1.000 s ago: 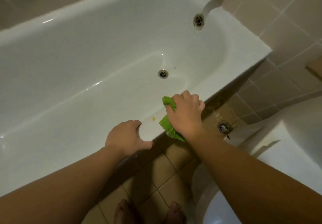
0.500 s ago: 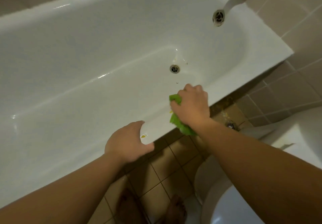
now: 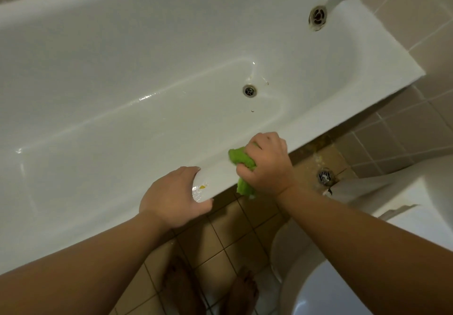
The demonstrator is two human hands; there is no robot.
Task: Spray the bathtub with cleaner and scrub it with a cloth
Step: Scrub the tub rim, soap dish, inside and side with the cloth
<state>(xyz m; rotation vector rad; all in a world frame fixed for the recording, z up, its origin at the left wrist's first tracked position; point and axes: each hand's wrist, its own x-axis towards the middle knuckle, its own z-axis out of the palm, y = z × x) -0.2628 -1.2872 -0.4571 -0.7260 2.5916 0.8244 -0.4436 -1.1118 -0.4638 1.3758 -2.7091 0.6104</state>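
While the right hand (image 3: 266,165) grips a bunched green cloth (image 3: 241,159) on the bathtub's near rim (image 3: 318,128), scrubbing looks under way, not finished.

At six o'clock bare feet (image 3: 210,290) stand on the tiled floor (image 3: 220,236); at seven o'clock the left hand (image 3: 175,198) rests on the rim, fingers loosely curved over the edge and thumb spread, holding nothing. Just beside it at twelve o'clock a small yellow spot (image 3: 202,187) remains in a wet patch, so I judge this stretch still needs wiping. Farther in, the bathtub holds no standing water that I can see, only a wet sheen and a few specks near the drain (image 3: 249,91). At one o'clock sits the overflow fitting (image 3: 318,17). No spray bottle shows.
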